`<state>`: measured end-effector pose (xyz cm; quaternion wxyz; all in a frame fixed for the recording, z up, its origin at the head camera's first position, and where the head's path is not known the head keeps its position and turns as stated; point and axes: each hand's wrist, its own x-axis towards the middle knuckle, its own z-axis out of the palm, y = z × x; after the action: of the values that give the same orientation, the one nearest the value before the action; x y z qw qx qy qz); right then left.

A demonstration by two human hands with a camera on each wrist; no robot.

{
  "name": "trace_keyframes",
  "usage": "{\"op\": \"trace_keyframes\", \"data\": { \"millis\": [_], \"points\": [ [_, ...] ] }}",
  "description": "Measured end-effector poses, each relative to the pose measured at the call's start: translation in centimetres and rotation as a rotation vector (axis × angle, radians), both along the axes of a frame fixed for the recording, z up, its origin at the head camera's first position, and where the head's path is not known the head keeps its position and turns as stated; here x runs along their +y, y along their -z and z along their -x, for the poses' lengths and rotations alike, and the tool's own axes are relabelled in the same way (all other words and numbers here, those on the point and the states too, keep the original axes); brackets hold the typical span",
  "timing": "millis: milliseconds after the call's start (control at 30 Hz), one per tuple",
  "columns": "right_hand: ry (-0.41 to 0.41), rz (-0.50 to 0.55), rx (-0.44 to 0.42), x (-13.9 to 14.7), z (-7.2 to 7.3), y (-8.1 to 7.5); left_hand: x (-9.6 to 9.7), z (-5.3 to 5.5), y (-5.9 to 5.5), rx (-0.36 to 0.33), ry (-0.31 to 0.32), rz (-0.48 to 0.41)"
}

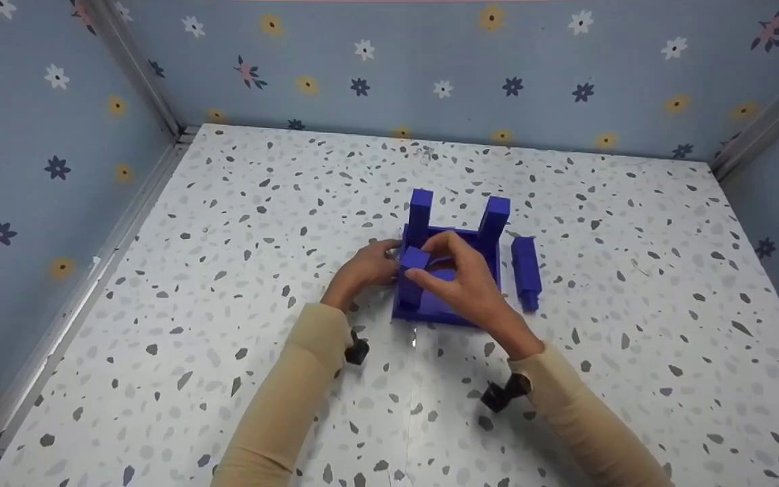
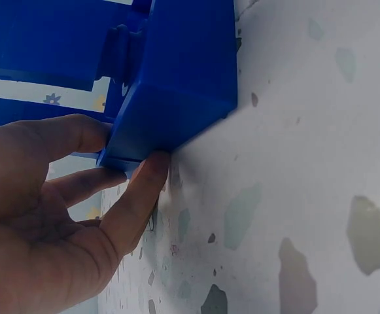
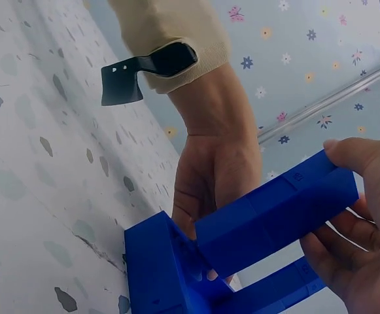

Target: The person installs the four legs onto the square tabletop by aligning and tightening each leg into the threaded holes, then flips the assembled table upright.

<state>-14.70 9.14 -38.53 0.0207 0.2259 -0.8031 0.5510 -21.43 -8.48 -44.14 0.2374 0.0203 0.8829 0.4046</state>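
A blue square base (image 1: 438,318) with a raised rim lies on the table, like an upturned toy table. Two blue posts stand at its far corners, the left one (image 1: 420,210) and the right one (image 1: 496,215). Over the near left corner, my right hand (image 1: 465,281) pinches the top of a third blue post (image 3: 278,209) between thumb and fingers. This post's lower end is at the corner, and a narrower neck (image 2: 119,52) shows there in the left wrist view. My left hand (image 1: 370,265) grips the base's left side, thumb and fingers at its edge (image 2: 170,98).
A loose blue post (image 1: 526,270) with a narrow peg at its near end lies right of the base. Flower-patterned panels (image 1: 403,74) border the speckled table (image 1: 281,176) at the back and sides. Black mounts (image 1: 357,350) hang at both wrists.
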Motion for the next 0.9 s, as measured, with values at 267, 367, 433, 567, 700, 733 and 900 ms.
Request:
{"op": "trace_keyframes", "data": {
  "millis": [267, 367, 433, 567, 700, 733, 900],
  "points": [
    [0.009, 0.016, 0.013, 0.0, 0.0, 0.2, -0.1, 0.1, 0.1, 0.050, 0.022, 0.001],
    [0.020, 0.043, -0.005, 0.1, 0.8, 1.3, -0.1, 0.1, 0.1, 0.063, 0.029, -0.005],
    [-0.002, 0.088, -0.029, 0.3, 1.3, 1.7, -0.1, 0.1, 0.1, 0.056, 0.026, -0.015],
    [-0.095, 0.205, -0.101, 0.5, 1.7, 1.8, -0.2, 0.1, 0.1, 0.057, 0.032, -0.013],
    [-0.173, 0.251, -0.181, 0.7, 1.9, 1.6, -0.2, 0.0, 0.0, 0.068, 0.045, -0.029],
    [-0.185, 0.250, -0.201, 0.7, 1.9, 1.6, -0.3, 0.0, 0.1, 0.066, 0.047, -0.035],
    [-0.219, 0.266, -0.265, 0.9, 2.0, 1.6, -0.3, -0.1, -0.1, 0.050, 0.045, -0.024]
  ]
}}
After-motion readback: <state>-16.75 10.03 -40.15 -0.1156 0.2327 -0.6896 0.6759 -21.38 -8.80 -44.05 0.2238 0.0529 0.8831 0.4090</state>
